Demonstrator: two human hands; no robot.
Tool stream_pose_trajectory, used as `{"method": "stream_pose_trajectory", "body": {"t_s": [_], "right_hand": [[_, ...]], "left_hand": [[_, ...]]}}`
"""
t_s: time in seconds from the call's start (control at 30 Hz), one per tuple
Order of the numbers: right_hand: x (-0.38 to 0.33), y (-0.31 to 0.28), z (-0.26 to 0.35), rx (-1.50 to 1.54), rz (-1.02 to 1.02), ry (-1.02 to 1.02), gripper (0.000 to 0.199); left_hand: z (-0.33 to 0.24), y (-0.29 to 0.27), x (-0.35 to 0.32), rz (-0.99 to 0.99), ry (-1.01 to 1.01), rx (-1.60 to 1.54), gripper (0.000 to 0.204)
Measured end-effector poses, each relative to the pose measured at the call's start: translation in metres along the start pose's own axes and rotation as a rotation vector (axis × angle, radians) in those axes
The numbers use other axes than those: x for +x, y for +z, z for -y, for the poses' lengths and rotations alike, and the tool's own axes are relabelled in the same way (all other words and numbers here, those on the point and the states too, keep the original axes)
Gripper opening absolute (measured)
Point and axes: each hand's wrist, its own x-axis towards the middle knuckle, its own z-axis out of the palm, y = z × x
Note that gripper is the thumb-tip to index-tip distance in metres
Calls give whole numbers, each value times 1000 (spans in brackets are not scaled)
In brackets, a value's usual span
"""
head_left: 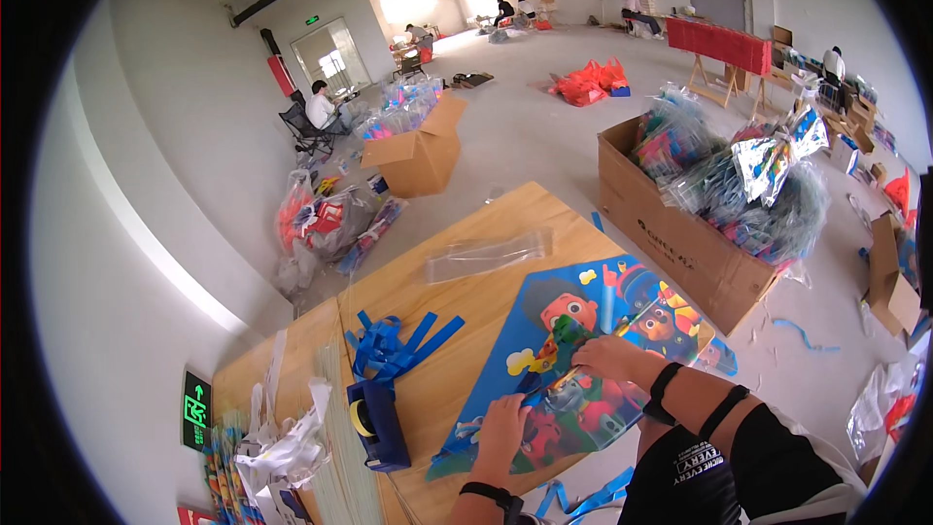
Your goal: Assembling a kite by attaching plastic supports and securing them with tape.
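A large blue kite, printed with cartoon figures, lies over the near right part of the wooden table, its right part reaching past the edge. My left hand is closed on a narrow ridge that runs slantwise across the printed sheet. Farther up the same ridge, my right hand pinches it with bent fingers. What lies inside the ridge is covered by my fingers and the sheet. Left of the kite stands a dark blue tape dispenser, with a heap of blue ribbons just behind it.
Pale thin sticks and crumpled white scraps lie at the table's left. A flat clear plastic sleeve rests toward the far edge. Cardboard boxes with bagged goods stand beyond. Several people sit working farther off.
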Motion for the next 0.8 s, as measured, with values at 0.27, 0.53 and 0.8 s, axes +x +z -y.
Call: {"method": "stream_pose_trajectory", "body": {"t_s": [0.27, 0.53, 0.8], "right_hand": [[31, 22, -1, -112, -232, 15, 12], [36, 40, 9, 122, -511, 269, 18], [41, 41, 16, 154, -480, 370, 29]], "left_hand": [[34, 1, 14, -86, -7, 46, 18], [18, 11, 15, -168, -155, 92, 21], [-15, 36, 16, -13, 68, 404, 75]]}}
